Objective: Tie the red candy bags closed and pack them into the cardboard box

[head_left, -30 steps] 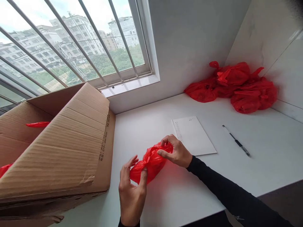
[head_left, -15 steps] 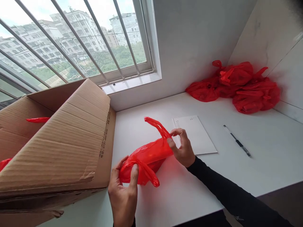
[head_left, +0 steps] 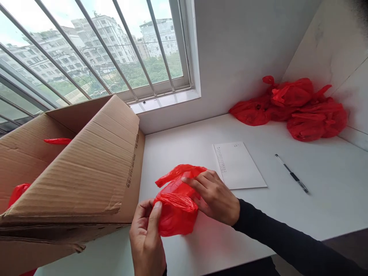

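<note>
A thin red plastic bag with loop handles is held above the white table, bunched into a smaller bundle than a moment ago. My left hand grips its left end, the thumb pressed on the front of the plastic. On the other side, my right hand is closed round the bag's right part, index finger stretched across the top and thumb low near a folded handle. One handle sticks out to the upper left, while another lies across the front. What the bag contains, if anything, cannot be made out.
A tall open cardboard box stands at the left with red plastic inside. A printed white sheet or booklet and a black-gripped pen lie right of my hands. Several red bags are heaped in the far corner, beyond the barred window.
My right hand has swung inward and over the bag, folding its right end toward the left. The upper handle has dropped lower. The view has shifted slightly.
</note>
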A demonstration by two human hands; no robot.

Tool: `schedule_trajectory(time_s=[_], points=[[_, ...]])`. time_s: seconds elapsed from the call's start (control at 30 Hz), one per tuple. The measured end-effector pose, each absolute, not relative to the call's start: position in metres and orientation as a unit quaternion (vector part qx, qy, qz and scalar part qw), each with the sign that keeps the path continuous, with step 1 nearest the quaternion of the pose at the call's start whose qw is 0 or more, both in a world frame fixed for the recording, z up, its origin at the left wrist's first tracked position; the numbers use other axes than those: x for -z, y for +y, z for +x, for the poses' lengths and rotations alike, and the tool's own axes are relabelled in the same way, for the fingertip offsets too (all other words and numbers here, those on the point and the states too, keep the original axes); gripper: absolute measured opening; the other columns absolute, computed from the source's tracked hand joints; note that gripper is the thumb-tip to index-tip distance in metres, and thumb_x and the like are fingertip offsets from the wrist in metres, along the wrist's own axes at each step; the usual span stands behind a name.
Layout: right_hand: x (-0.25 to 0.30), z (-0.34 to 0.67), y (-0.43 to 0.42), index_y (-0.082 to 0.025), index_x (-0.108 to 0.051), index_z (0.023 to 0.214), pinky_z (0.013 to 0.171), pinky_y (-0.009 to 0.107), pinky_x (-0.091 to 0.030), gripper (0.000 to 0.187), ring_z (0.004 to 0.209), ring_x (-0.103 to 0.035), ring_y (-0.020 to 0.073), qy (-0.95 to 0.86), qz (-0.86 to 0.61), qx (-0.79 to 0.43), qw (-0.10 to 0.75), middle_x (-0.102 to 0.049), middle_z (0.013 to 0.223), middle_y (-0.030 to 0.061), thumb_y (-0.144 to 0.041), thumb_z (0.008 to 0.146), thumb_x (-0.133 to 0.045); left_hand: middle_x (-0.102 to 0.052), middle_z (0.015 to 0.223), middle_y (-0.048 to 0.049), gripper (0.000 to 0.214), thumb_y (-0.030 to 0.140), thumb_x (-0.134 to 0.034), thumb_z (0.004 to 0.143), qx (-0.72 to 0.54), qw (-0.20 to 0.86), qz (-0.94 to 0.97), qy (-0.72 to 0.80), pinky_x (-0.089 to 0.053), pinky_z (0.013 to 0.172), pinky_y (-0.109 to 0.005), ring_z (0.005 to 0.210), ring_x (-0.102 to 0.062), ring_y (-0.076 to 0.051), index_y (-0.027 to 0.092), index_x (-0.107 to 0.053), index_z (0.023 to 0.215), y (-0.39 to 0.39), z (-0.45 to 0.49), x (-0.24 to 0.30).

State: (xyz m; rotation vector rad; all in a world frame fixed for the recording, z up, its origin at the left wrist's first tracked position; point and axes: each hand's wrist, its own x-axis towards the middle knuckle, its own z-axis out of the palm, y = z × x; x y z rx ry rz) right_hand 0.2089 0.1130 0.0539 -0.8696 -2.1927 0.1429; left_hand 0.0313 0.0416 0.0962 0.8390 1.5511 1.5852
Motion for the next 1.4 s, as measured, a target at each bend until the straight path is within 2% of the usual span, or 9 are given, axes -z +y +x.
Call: schedule_trajectory(time_s=[0.1,0.23,0.4,0.57,0.7,0.87,1.07,1.2,1.4], points=[[-0.049,0.213,0.113,-0.02,-0.063,0.113,0.089,0.036,-0.04,0.02,0.081,-0.05,0.0193,-0.874,-0.335,-0.044,0.35,-0.061,0.082,0.0016,-0.018,0.093,-0.059,-0.064,0.083,-0.0005,0.033,0.046,-0.079,0.075,-0.633,0.402,0.295,0.592,-0.05,0.057,-0.019,0.079,-0.063,-0.017,0.022,-0.059,0.087,0.036,0.037,-0.1],[-0.055,0.223,0.106,-0.019,-0.063,0.086,0.082,0.033,-0.038,0.003,0.075,-0.047,0.0171,-0.889,-0.322,-0.052,0.321,-0.059,0.077,0.0008,-0.016,0.086,-0.064,-0.061,0.074,0.0005,0.031,0.042,-0.078,0.072,-0.65,0.397,0.264,0.592,-0.047,0.052,-0.019,0.067,-0.059,-0.015,0.021,-0.057,0.079,0.031,0.032,-0.104],[-0.074,0.238,0.093,-0.019,-0.056,0.076,0.07,0.034,-0.036,0.029,0.064,-0.047,0.0159,-0.903,-0.35,-0.152,0.196,-0.06,0.069,0.0007,-0.042,0.094,-0.061,-0.058,0.069,0.0003,0.028,0.041,-0.075,0.069,-0.65,0.368,0.253,0.614,-0.048,0.054,-0.022,0.064,-0.056,-0.015,0.02,-0.058,0.075,0.029,0.016,-0.107],[-0.081,0.236,0.08,-0.02,-0.06,0.101,0.056,0.033,-0.031,0.04,0.053,-0.046,0.0153,-0.889,-0.376,-0.206,0.161,-0.063,0.07,0.0008,-0.047,0.107,-0.032,-0.064,0.104,-0.0016,0.026,0.029,-0.072,0.078,-0.674,0.222,0.372,0.598,-0.054,0.087,-0.031,0.099,-0.063,-0.021,0.026,-0.063,0.101,0.023,0.03,-0.115],[-0.074,0.223,0.079,-0.017,-0.06,0.106,0.054,0.033,-0.033,0.019,0.061,-0.054,0.0182,-0.895,-0.39,-0.138,0.167,-0.066,0.077,0.0033,-0.027,0.103,-0.044,-0.064,0.123,-0.0024,0.032,0.019,-0.059,0.091,-0.534,0.078,0.637,0.551,-0.041,0.113,-0.048,0.123,-0.057,-0.026,0.032,-0.061,0.12,0.019,0.051,-0.124],[-0.067,0.216,0.089,-0.017,-0.065,0.097,0.068,0.033,-0.044,0.018,0.088,-0.06,0.0227,-0.926,-0.334,-0.097,0.146,-0.069,0.101,0.008,-0.005,0.091,-0.055,-0.071,0.116,-0.0046,0.035,0.027,-0.057,0.095,-0.294,-0.008,0.773,0.562,-0.044,0.098,-0.041,0.107,-0.063,-0.025,0.025,-0.057,0.13,0.023,0.041,-0.107],[-0.052,0.22,0.092,-0.018,-0.055,0.061,0.048,0.034,-0.019,0.026,0.05,-0.052,0.0164,-0.909,-0.396,-0.123,0.035,-0.061,0.058,0.0043,-0.008,0.084,-0.062,-0.074,0.091,-0.0009,0.019,0.039,-0.052,0.098,-0.201,0.051,0.758,0.619,-0.045,0.082,-0.04,0.081,-0.067,-0.023,0.027,-0.064,0.106,0.015,0.025,-0.082],[-0.047,0.218,0.092,-0.018,-0.055,0.065,0.049,0.033,-0.015,0.029,0.049,-0.052,0.0143,-0.909,-0.395,-0.13,0.036,-0.063,0.061,0.0037,-0.022,0.093,-0.059,-0.07,0.074,-0.0028,0.033,0.04,-0.037,0.101,-0.123,0.086,0.734,0.663,-0.043,0.076,-0.044,0.07,-0.063,-0.027,0.027,-0.062,0.083,0.013,0.025,-0.071],[-0.055,0.218,0.091,-0.019,-0.059,0.071,0.048,0.032,-0.016,0.025,0.051,-0.055,0.0155,-0.913,-0.386,-0.129,0.016,-0.067,0.064,0.0047,-0.022,0.095,-0.053,-0.066,0.064,-0.004,0.028,0.026,-0.033,0.097,-0.09,0.102,0.707,0.694,-0.044,0.07,-0.046,0.06,-0.057,-0.029,0.025,-0.056,0.08,0.019,0.024,-0.062]])
